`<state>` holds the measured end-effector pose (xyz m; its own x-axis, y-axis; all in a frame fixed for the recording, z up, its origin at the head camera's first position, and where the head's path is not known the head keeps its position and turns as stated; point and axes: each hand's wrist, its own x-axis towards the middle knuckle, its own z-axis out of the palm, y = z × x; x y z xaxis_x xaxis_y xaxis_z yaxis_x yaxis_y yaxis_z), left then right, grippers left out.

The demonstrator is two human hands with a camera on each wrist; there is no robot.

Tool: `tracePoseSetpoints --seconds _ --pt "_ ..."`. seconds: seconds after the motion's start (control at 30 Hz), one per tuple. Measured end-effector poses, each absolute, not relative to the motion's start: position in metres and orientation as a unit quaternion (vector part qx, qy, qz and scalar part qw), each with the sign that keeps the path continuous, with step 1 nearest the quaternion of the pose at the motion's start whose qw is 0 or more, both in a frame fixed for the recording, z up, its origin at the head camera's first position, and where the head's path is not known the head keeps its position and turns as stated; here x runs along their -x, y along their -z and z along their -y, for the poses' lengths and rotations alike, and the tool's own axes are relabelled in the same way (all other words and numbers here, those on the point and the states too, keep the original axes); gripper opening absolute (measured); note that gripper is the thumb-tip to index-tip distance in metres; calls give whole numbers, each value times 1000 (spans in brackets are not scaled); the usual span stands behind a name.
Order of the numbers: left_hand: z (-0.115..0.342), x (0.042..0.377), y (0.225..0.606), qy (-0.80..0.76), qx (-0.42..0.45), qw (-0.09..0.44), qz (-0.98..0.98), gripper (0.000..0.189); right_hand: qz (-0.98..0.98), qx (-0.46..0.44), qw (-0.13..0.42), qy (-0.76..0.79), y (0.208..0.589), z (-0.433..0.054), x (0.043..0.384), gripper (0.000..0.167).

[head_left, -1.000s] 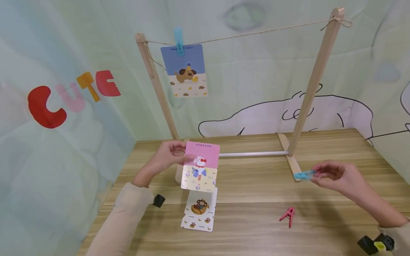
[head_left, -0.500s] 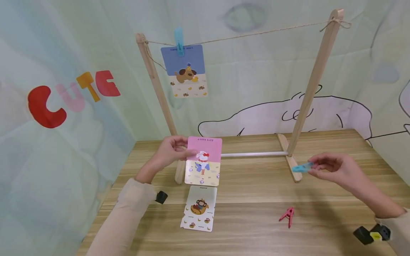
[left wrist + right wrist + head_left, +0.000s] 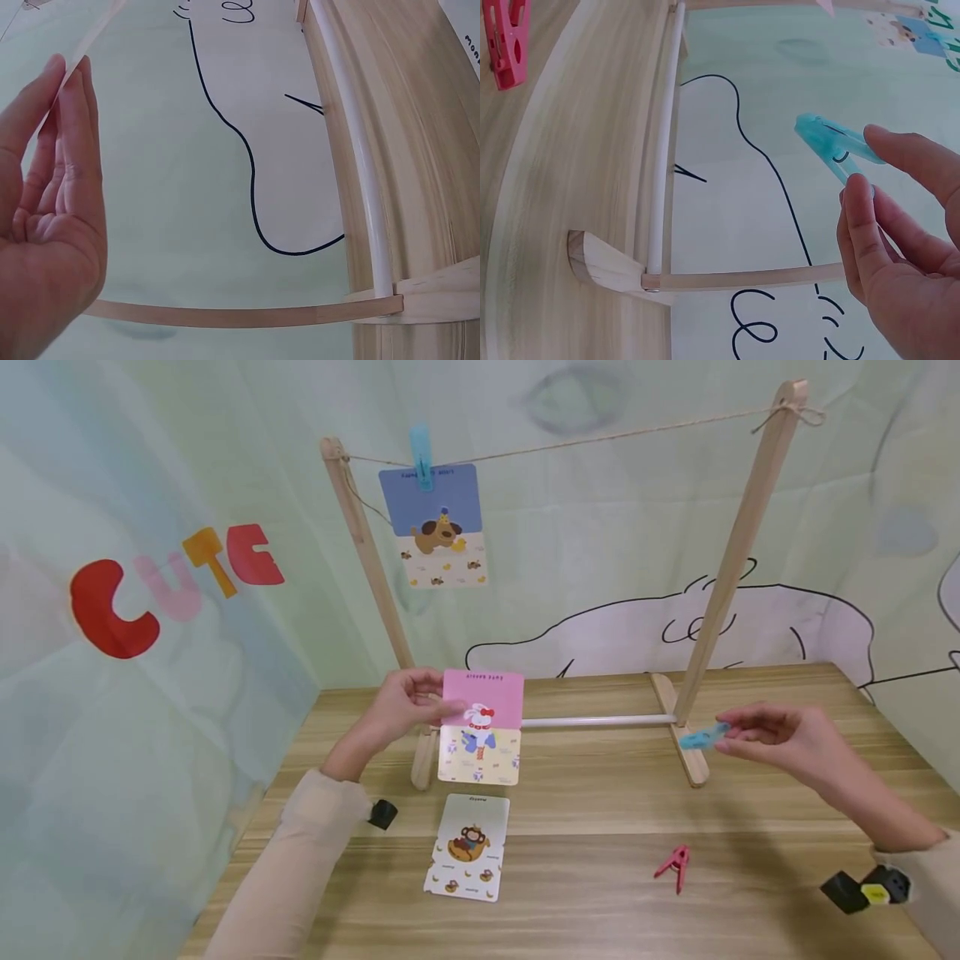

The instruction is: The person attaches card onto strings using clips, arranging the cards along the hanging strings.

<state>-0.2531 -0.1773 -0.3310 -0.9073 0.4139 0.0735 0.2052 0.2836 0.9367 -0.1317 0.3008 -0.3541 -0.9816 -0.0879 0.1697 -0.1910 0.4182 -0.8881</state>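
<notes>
My left hand (image 3: 401,710) pinches the left edge of a pink and yellow rabbit card (image 3: 481,727), holding it above the table. In the left wrist view that card (image 3: 94,34) shows nearly edge-on between thumb and fingers. Over on the right, my right hand (image 3: 787,743) pinches a light blue clothespin (image 3: 703,737) by its handle ends; the right wrist view shows the clothespin's tip (image 3: 808,124) pointing away from the fingers. A blue dog card (image 3: 435,531) hangs from the string (image 3: 585,442), clipped by another blue clothespin (image 3: 422,458) near the left post.
On the wooden table (image 3: 585,877) lie a white monkey card (image 3: 467,850) and a red clothespin (image 3: 675,867). Two wooden posts, the right post (image 3: 738,552) and left post (image 3: 367,556), carry the string. A white rod (image 3: 596,721) joins their feet.
My left hand has raised the rabbit card and shifted it slightly right, uncovering the top of the monkey card. My right hand has risen a little with the blue clothespin, moving slightly left.
</notes>
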Motion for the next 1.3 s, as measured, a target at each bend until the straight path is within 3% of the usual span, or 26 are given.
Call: tracePoseSetpoints --seconds 0.47,1.3 --pt "170 258 323 -566 -214 87 -792 37 782 -97 50 -614 342 -299 145 23" --pt "156 264 302 -579 -212 77 -783 36 812 -113 67 -569 316 -292 161 20"
